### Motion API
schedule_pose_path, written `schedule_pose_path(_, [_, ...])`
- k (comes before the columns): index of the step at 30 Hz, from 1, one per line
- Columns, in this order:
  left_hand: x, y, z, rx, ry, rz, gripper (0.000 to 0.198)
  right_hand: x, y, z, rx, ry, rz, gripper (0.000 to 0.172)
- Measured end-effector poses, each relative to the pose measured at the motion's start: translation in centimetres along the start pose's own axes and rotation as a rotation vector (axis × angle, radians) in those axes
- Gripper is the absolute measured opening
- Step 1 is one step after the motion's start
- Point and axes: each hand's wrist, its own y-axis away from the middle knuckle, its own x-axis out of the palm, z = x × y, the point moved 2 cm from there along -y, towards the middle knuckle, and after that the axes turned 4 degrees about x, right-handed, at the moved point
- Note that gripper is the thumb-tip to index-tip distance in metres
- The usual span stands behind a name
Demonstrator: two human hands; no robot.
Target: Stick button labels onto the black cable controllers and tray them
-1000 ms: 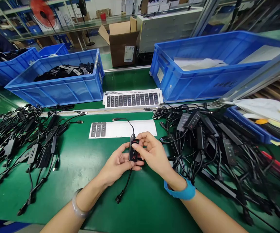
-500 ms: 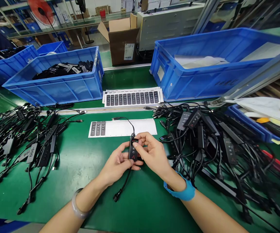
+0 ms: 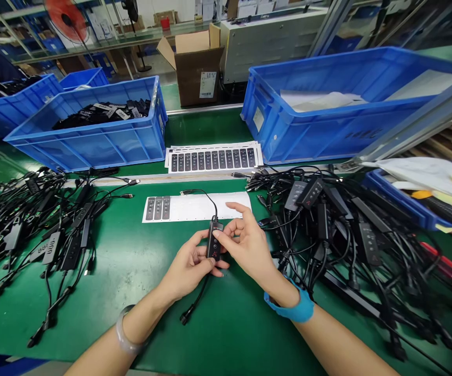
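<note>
My left hand [image 3: 189, 266] is closed around a small black inline controller [image 3: 213, 241] with a cable running from both ends. The thumb of my right hand [image 3: 249, 245] presses on the controller's face while its other fingers are spread and lifted above it. Just beyond my hands lies a white sticker sheet [image 3: 197, 207] with three dark labels left at its left end. A fuller sheet of labels [image 3: 213, 157] lies farther back.
Tangled piles of black cabled controllers lie at the left [image 3: 34, 230] and right [image 3: 343, 230]. Blue crates stand at the back left [image 3: 93, 130] and back right [image 3: 347, 104]. A cardboard box [image 3: 198, 68] sits behind them.
My right hand's fingers have lifted and spread away from the controller, leaving the thumb on its face. My left hand holds the controller in about the same place.
</note>
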Motion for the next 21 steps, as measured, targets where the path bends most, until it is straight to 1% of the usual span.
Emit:
schedule_pose_path(2, [-0.08,-0.07,-0.05,-0.010,0.022,-0.013,0.050,-0.16,-0.12,-0.13,0.020,0.013,-0.005,0.055])
schedule_pose_path(4, [-0.13,-0.14,-0.14,-0.014,0.043,-0.019,0.049,-0.16,-0.15,-0.13,0.041,0.045,0.042,0.059])
schedule_pose_path(7, [-0.10,-0.20,-0.26,-0.001,0.034,0.031,0.040,0.29,0.04,0.05,0.106,0.032,0.229,0.076])
schedule_pose_path(8, [-0.10,-0.21,-0.24,-0.002,0.024,0.048,0.036,0.45,0.11,0.18,0.106,0.012,0.273,0.074])
schedule_pose_path(9, [-0.14,-0.21,-0.20,-0.007,0.013,0.056,0.032,0.58,0.16,0.32,0.087,-0.005,0.289,0.067])
schedule_pose_path(12, [-0.30,-0.20,-0.08,-0.022,-0.007,0.052,0.028,0.75,0.12,0.61,0.014,-0.062,0.238,0.034])
schedule_pose_path(13, [-0.31,-0.20,-0.09,-0.021,-0.008,0.055,0.029,0.76,0.04,0.60,0.010,-0.080,0.218,0.027])
schedule_pose_path(14, [-0.27,-0.19,-0.12,-0.023,-0.005,0.063,0.030,0.75,-0.06,0.55,0.016,-0.093,0.199,0.025])
schedule_pose_path(15, [-0.21,-0.19,-0.15,-0.027,0.001,0.070,0.032,0.70,-0.18,0.48,0.025,-0.096,0.179,0.025])
schedule_pose_path(17, [-0.07,-0.20,-0.18,-0.030,-0.004,0.062,0.037,0.52,-0.42,0.37,0.032,-0.080,0.131,0.032])
schedule_pose_path(19, [-0.04,-0.22,-0.09,-0.013,-0.042,0.017,0.039,0.35,-0.58,0.34,0.028,-0.087,0.101,0.041])
schedule_pose_path(21, [-0.20,-0.24,0.12,0.030,-0.125,-0.048,0.041,0.37,-0.56,0.43,0.003,-0.128,0.129,0.041])
